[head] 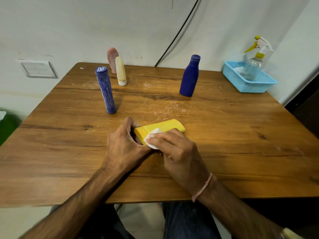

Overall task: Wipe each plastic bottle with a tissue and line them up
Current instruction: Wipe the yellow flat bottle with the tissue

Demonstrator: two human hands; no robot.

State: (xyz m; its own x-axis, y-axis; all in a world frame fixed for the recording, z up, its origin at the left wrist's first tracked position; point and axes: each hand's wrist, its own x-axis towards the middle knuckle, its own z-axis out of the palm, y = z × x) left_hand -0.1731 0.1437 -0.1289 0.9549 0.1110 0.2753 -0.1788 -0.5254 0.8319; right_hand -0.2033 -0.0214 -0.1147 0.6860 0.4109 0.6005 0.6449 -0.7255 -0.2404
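Observation:
A yellow bottle lies on its side on the wooden table, near the front middle. My left hand grips its near end. My right hand presses a white tissue onto the bottle's side, fingers curled over the tissue. A tall blue cylinder bottle streaked with white stands at the left. Behind it stand a cream bottle and a pink bottle. A dark blue bottle stands at the right middle.
A light blue basket holding a clear spray bottle sits at the table's far right corner. White dust marks the table's middle. A black cable runs down the wall behind. My knees show below the front edge.

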